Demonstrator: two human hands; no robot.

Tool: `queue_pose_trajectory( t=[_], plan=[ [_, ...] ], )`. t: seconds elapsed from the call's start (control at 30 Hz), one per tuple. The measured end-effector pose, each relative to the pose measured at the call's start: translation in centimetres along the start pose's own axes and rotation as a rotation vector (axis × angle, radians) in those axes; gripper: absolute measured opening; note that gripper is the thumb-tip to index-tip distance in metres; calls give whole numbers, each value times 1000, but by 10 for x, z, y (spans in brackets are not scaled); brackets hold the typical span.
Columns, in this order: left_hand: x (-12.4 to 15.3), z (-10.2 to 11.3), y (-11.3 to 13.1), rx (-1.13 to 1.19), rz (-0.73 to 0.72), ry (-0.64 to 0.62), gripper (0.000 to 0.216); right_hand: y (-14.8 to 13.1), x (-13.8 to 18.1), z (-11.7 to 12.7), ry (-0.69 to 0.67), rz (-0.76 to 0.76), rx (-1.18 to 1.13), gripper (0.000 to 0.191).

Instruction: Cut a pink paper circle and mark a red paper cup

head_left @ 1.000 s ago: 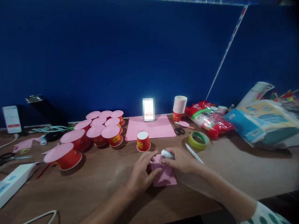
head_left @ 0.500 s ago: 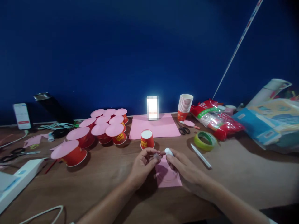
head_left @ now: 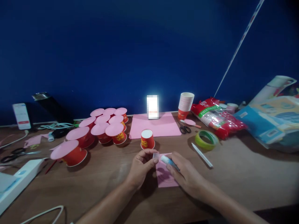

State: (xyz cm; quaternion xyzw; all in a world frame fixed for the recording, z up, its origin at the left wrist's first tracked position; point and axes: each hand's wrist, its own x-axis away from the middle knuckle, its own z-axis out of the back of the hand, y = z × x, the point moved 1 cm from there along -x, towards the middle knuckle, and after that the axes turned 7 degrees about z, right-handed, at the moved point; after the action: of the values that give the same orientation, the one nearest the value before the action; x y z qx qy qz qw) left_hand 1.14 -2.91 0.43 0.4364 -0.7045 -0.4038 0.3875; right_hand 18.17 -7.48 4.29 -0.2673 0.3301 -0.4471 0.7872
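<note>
The left forearm (head_left: 109, 202) and right forearm (head_left: 229, 202) slant inward from the tabletop's (head_left: 70, 189) near edge. The left hand (head_left: 140, 166) curls, thumb pinched toward its fingertips; just beside it, the right hand (head_left: 185, 174) is wrapped in a grip.

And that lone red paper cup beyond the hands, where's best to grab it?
The red paper cup stands upside down, narrow white base up, so I'd probably pinch its wall just below that base, coming from above: the left hand sits close in front.

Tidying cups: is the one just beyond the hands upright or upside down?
Upside down: the cup shows its narrow white base on top, wider end down.
</note>
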Motion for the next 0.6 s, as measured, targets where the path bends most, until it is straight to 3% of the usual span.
queue_pose_trajectory(
  t=[0.43,0.6],
  plan=[
    [2,-1,-1,-24,25,-120,26,-1,-2,1,-89,40,223,19],
    [0,2,-6,-98,-4,-138,24,-5,-4,-4,-161,-14,220,18]
  ],
)
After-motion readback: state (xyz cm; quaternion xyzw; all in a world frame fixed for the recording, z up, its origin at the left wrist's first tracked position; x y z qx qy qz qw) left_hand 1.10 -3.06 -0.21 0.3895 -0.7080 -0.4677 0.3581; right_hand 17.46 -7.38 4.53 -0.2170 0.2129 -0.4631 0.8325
